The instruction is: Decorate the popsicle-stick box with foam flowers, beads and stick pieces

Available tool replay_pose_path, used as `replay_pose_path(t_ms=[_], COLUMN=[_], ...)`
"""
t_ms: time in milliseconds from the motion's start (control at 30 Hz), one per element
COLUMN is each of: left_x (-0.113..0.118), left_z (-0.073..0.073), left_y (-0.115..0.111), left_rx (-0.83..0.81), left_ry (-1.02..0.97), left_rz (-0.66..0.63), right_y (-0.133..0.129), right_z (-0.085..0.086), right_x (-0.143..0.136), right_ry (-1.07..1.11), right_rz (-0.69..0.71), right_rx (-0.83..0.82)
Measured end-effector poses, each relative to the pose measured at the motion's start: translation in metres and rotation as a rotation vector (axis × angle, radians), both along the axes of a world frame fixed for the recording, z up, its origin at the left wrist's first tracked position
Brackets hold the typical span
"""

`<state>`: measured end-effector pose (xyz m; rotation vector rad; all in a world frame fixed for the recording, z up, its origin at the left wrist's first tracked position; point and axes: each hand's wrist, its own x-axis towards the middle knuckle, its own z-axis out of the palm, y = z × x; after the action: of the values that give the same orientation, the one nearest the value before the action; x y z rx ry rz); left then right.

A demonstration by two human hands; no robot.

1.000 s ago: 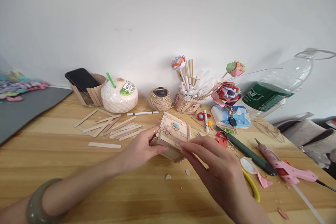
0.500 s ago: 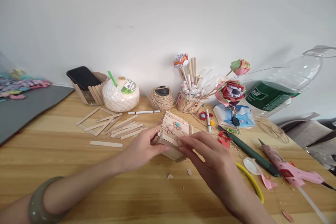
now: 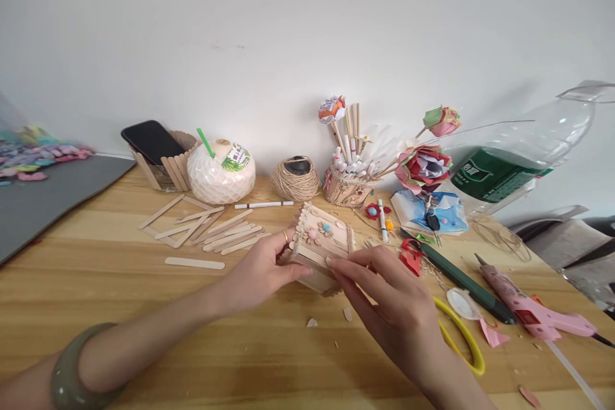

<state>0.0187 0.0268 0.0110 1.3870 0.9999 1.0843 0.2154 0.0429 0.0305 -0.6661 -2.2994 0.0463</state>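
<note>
A small box of craft sticks [image 3: 319,246] is tilted in the air over the table, held by my left hand [image 3: 266,262]. The left fingers go behind its left side and the thumb lies along its lower edge. Scalloped stick ends and a beaded trim run along its left side; pink and blue flower decorations [image 3: 320,233] sit on its upper face. My right hand [image 3: 391,291] is at the box's lower right corner, fingertips pressed together against it. Whatever those fingertips may pinch is hidden.
Loose craft sticks [image 3: 230,234] lie to the left. Behind stand a phone [image 3: 151,141] in a stick holder, a white coconut [image 3: 221,173], a twine ball [image 3: 294,182] and a pen holder [image 3: 350,189]. At right are a pink glue gun [image 3: 528,307], a green cutter [image 3: 466,285] and yellow-handled scissors [image 3: 473,349].
My right hand has shifted slightly right and down, its fingertips drawing back from the box's face toward the corner. The left hand and the box stay nearly the same.
</note>
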Motion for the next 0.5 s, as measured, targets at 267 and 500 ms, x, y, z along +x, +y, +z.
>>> replay_pose_path(t_ms=[267,500], left_x=[-0.0002,0.0000], left_z=[-0.0005,-0.0001], left_y=[0.0008,0.0006], left_rx=[0.006,0.003], left_ry=[-0.023,-0.026], left_rz=[-0.021,-0.033], right_y=[0.0004,0.0009], right_z=[-0.0028,-0.0051], right_x=[0.0023,0.0030], right_ry=[-0.060,-0.122], right_rz=[0.000,-0.002], right_rx=[0.088,0.166])
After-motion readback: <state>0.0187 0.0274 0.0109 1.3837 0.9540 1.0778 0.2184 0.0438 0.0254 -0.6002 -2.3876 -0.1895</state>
